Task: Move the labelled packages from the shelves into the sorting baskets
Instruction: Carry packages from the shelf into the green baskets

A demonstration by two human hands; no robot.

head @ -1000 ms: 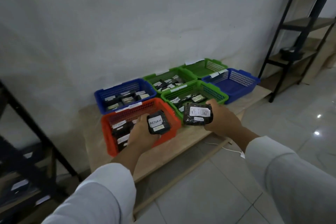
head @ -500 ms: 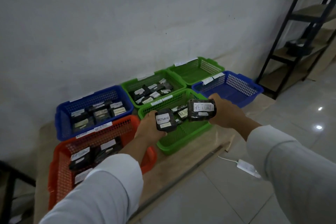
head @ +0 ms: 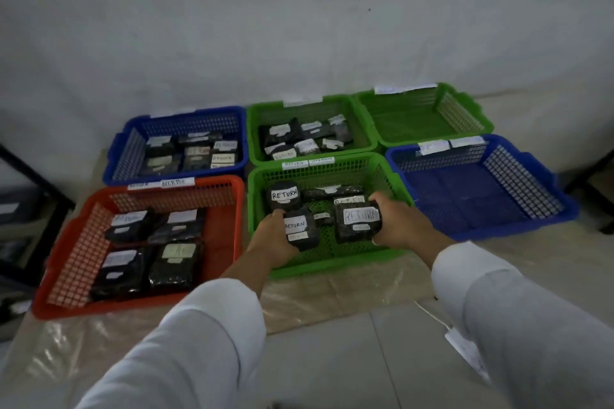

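Both hands are low inside the front green basket (head: pixel 329 262) tagged RETURN — matching their labels. The left hand (head: pixel 274 241) grips one black RETURN package (head: pixel 299 229) at seven o'clock; the right hand (head: pixel 395 224) clasps another RETURN package (head: pixel 357 221) at four o'clock.

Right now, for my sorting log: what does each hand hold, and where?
Left hand grips a RETURN package by its left edge; right hand grips another by its right edge.

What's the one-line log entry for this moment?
hands: left and right each hold a RETURN package | place: inside front green basket | packages: not released
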